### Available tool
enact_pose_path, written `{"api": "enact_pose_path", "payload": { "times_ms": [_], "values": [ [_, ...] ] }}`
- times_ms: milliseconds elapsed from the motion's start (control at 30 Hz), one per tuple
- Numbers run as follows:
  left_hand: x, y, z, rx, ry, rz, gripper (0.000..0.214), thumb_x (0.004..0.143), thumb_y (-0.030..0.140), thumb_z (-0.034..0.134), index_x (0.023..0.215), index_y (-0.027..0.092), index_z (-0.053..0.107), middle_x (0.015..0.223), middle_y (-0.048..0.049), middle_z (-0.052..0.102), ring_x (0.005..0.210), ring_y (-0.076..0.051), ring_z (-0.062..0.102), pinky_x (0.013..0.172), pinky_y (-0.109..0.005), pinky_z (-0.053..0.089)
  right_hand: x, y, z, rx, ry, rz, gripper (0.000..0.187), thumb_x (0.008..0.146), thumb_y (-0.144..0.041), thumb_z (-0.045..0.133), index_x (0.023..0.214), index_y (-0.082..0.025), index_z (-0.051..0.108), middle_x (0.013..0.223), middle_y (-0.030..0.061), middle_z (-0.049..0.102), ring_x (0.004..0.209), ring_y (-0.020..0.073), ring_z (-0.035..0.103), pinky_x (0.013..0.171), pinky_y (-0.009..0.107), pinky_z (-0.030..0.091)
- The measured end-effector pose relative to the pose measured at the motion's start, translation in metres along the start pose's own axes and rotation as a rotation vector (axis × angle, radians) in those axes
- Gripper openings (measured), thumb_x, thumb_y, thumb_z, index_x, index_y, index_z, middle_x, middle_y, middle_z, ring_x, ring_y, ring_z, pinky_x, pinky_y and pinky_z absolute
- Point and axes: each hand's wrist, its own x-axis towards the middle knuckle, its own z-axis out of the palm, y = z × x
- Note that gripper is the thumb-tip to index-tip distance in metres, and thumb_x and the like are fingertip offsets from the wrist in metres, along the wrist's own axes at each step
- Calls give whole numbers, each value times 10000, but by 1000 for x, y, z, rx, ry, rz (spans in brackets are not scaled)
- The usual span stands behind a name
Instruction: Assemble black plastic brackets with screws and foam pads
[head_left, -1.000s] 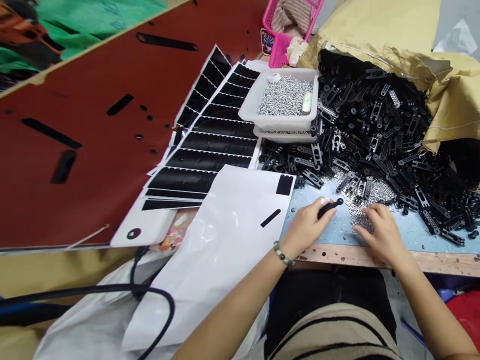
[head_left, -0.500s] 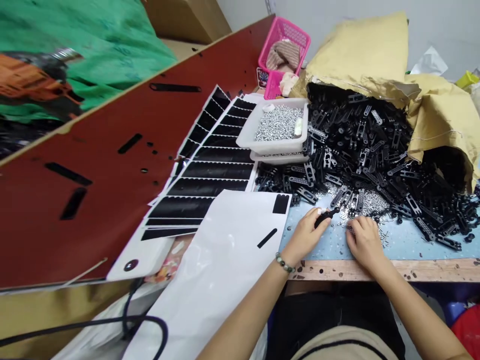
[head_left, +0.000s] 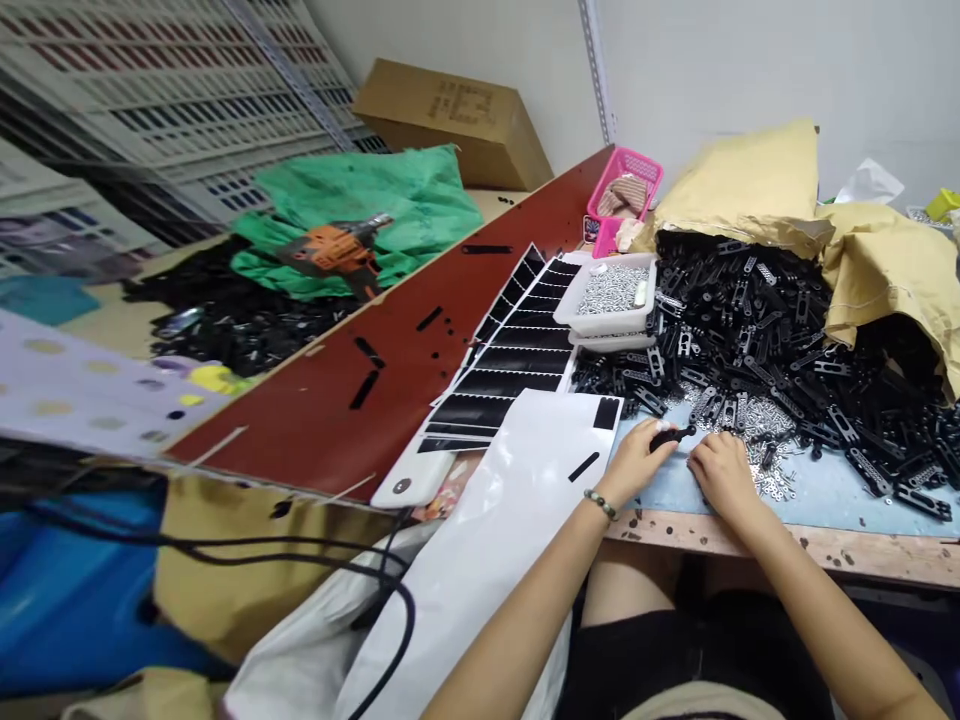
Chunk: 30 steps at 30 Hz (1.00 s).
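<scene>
My left hand [head_left: 637,462] is closed around a small black plastic part [head_left: 671,436] that sticks out past the fingers, resting on the light-blue table top [head_left: 825,480]. My right hand [head_left: 721,472] lies beside it, fingers curled down onto loose silver screws [head_left: 765,470]; what it holds, if anything, is hidden. A big heap of black plastic brackets [head_left: 780,330] spills from a yellow sack [head_left: 750,185] just beyond both hands. A white tray of screws [head_left: 611,295] stands at the heap's left edge.
Sheets of black stickers [head_left: 510,365] and a glossy white sheet [head_left: 517,480] lie left of my hands. A long red board [head_left: 390,370] runs diagonally. Beyond it are a green cloth with an orange drill [head_left: 337,250], a cardboard box [head_left: 457,120] and a pink basket [head_left: 622,195]. Black cables [head_left: 300,550] hang at lower left.
The camera has tilted up and pulled back, revealing the room behind the red board. Both hands stay at the table edge, the left still gripping the black part.
</scene>
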Motion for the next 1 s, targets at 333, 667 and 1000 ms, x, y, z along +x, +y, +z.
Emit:
{"api": "enact_pose_path", "payload": {
  "times_ms": [333, 667, 1000],
  "values": [
    [4, -5, 16, 150, -209, 147, 174, 858, 210, 573, 987, 223, 690, 985, -44, 648, 1006, -214, 547, 958, -397, 383, -28, 8, -9, 115, 75, -15, 206, 925, -242, 499, 1073, -219, 641, 979, 79, 666, 935, 227, 554, 836, 382, 423],
    [12, -7, 3, 198, -310, 237, 205, 869, 181, 554, 1028, 237, 672, 1028, -45, 643, 1018, -208, 550, 940, -360, 372, -22, 5, -5, 155, 81, -24, 192, 926, -226, 490, 1038, -198, 644, 926, 68, 667, 887, 217, 547, 802, 363, 413],
    [16, -12, 1, 128, -411, 261, 202, 874, 193, 576, 1025, 270, 686, 1036, -31, 653, 1032, -202, 547, 989, -352, 308, -25, 0, -13, 105, 4, -36, 172, 916, -232, 493, 963, -186, 652, 882, 63, 664, 865, 216, 533, 823, 367, 378]
  ]
}}
